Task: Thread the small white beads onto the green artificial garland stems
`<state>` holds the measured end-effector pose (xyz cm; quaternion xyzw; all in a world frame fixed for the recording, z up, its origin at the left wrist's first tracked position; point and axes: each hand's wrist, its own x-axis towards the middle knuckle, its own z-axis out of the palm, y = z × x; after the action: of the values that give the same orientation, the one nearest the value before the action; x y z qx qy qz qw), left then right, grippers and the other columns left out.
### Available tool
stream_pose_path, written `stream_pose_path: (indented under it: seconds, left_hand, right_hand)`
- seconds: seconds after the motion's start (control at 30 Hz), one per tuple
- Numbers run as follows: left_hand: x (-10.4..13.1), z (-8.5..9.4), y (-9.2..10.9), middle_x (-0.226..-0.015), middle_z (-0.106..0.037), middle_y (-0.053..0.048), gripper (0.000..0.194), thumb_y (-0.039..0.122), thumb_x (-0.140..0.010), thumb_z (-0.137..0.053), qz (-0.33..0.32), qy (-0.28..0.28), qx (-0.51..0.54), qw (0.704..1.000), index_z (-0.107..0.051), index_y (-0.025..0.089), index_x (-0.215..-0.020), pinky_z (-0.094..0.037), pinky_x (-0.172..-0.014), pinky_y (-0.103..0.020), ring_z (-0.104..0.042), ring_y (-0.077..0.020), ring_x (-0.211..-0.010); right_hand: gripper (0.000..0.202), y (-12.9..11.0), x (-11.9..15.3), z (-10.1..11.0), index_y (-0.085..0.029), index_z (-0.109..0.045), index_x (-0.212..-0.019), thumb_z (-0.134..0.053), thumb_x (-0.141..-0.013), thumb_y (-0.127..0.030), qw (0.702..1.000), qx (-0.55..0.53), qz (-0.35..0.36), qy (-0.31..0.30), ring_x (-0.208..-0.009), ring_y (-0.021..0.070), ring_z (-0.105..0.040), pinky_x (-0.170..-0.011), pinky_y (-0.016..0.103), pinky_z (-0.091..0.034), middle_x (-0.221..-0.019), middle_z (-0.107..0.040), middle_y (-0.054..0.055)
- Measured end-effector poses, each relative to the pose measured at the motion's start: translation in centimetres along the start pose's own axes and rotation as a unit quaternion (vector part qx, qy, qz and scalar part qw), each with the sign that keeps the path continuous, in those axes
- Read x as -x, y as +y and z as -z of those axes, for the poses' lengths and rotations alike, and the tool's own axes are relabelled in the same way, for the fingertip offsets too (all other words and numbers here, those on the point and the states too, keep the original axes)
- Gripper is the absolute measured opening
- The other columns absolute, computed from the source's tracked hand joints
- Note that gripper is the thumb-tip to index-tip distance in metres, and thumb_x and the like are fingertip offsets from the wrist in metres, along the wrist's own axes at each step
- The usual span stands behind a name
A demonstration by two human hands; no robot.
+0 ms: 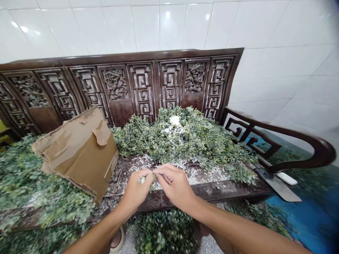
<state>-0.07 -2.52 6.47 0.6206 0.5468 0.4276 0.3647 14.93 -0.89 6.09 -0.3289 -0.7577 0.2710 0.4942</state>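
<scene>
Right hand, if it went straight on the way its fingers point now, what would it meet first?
Probably the left hand, closed around a small pale green piece. The right hand points towards it, the two touching or nearly so; depth is unclear.

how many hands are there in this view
2: the left hand and the right hand, fingertips close together by the front edge of the wooden bench. No other hands show.

No readable text, labels, brands, numbers or signs — cardboard piece (82, 158) shows no legible print, wall tiles (145, 28) likewise; bench backrest (116, 84) carvings are ornament — no lettering.
</scene>
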Motion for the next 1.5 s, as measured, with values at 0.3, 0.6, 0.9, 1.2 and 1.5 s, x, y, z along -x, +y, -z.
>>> stream_pose_path:
  seconds: [0.3,0.6,0.9,1.2,1.5]
  left_hand:
    - [0.1,0.0,-0.5,-0.057,-0.036,0.004,0.029,0.032,-0.083,-0.042,0.006,-0.007,-0.012,1.0,-0.04,0.019,-0.057,-0.028,-0.052,-0.022,-0.035,-0.0111,-0.056]
    - [0.2,0.0,-0.7,-0.05,-0.038,0.006,0.033,0.042,-0.086,-0.043,0.053,-0.033,0.012,0.998,-0.045,0.02,-0.062,-0.028,-0.049,-0.022,-0.035,-0.0105,-0.048]
    - [0.0,-0.4,-0.5,-0.061,-0.047,0.006,0.025,0.044,-0.084,-0.049,0.088,-0.075,0.042,0.992,-0.054,0.02,-0.078,-0.036,-0.053,-0.023,-0.048,-0.0127,-0.053]
    - [-0.1,-0.3,-1.3,-0.069,-0.057,0.002,0.013,0.035,-0.079,-0.054,0.043,-0.041,0.004,0.998,-0.054,0.021,-0.081,-0.043,-0.07,-0.028,-0.055,-0.0168,-0.068]
    - [-0.8,0.0,-0.7,-0.08,-0.069,-0.004,0.023,0.04,-0.077,-0.059,0.056,-0.033,0.027,0.998,-0.064,0.019,-0.081,-0.044,-0.08,-0.031,-0.061,-0.0222,-0.083]
  right_hand:
    - [0.023,0.1,-0.1,0.2,-0.019,-0.072,-0.094,-0.051,-0.09,-0.012,0.999,0.009,0.016,-0.049,-0.075,0.0154,-0.06,-0.07,0.027,-0.047,-0.083,-0.067,0.005]
    - [0.024,0.3,-0.8,0.7,-0.02,-0.074,-0.09,-0.052,-0.085,-0.012,0.993,-0.043,-0.063,-0.094,-0.079,0.0164,-0.061,-0.069,0.028,-0.046,-0.091,-0.069,0.006]
    - [0.01,1.9,-1.7,0.8,-0.015,-0.062,-0.077,-0.057,-0.07,-0.013,0.809,-0.389,-0.441,-0.017,-0.044,0.0046,-0.031,-0.042,0.019,-0.017,-0.067,-0.062,0.0]
    - [0.007,2.9,-1.6,1.6,-0.011,-0.066,-0.084,-0.063,-0.077,-0.012,0.776,-0.415,-0.472,-0.05,-0.047,0.004,-0.039,-0.04,0.016,-0.018,-0.067,-0.062,0.002]
    - [0.012,3.7,-1.5,2.1,-0.012,-0.068,-0.076,-0.076,-0.071,-0.019,0.782,-0.435,-0.435,-0.101,-0.064,0.0093,-0.059,-0.06,0.019,-0.044,-0.069,-0.067,0.003]
